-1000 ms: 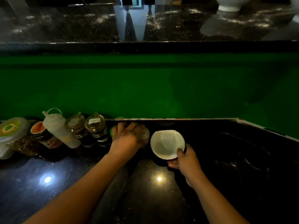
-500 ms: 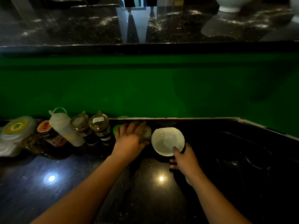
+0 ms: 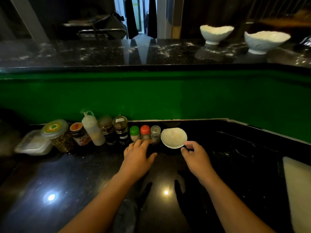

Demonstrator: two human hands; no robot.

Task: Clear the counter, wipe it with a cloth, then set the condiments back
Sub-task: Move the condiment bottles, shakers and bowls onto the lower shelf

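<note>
A row of condiments lines the back of the black counter (image 3: 84,182): a flat clear box (image 3: 33,143), a green-lidded jar (image 3: 58,134), an orange-lidded jar (image 3: 79,134), a white squeeze bottle (image 3: 92,128), two dark glass bottles (image 3: 114,130), then a green-capped shaker (image 3: 134,133), a red-capped shaker (image 3: 145,132) and a grey-capped shaker (image 3: 155,133). A small white bowl (image 3: 173,137) stands at the right end. My left hand (image 3: 137,157) hovers with relaxed fingers just in front of the shakers. My right hand (image 3: 196,156) is beside the bowl's rim, fingers loose, holding nothing.
A green wall panel (image 3: 151,95) rises behind the row, topped by a raised dark ledge (image 3: 117,52) with two white bowls (image 3: 216,33) at the right. A white board (image 3: 297,190) lies at the counter's right edge. A sink recess (image 3: 244,148) is right of the small bowl.
My left hand has come off the shakers and drawn back, uncovering them. My right hand has let go of the white bowl, which now stands on the counter. The view has tilted up.
</note>
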